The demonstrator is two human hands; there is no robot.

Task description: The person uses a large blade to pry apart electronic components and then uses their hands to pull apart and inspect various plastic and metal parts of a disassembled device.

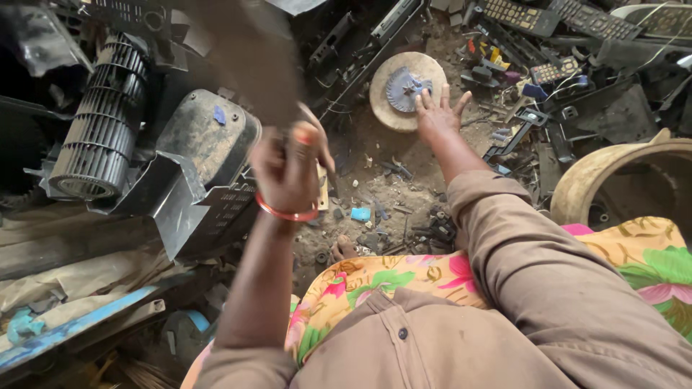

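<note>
My left hand (pixel 288 169) is raised and blurred, with a red bangle (pixel 286 213) on its wrist. Its fingers are closed on a dark blurred tool (pixel 249 72) that streaks up and to the left. My right hand (pixel 436 112) reaches forward with fingers spread, its fingertips at the edge of a blue-grey toothed plastic part (pixel 404 88). That part lies on a round tan block (pixel 382 108) on the dirt ground. Both sleeves are brown, and a flowered cloth (pixel 375 277) covers my lap.
A black cylindrical blower wheel (pixel 101 122) and a grey dusty housing (pixel 205 137) lie at left. Remote controls (pixel 522 16) and black plastic scrap fill the top right. A tan round basin (pixel 598 176) stands at right. Small fragments litter the dirt (pixel 382 194).
</note>
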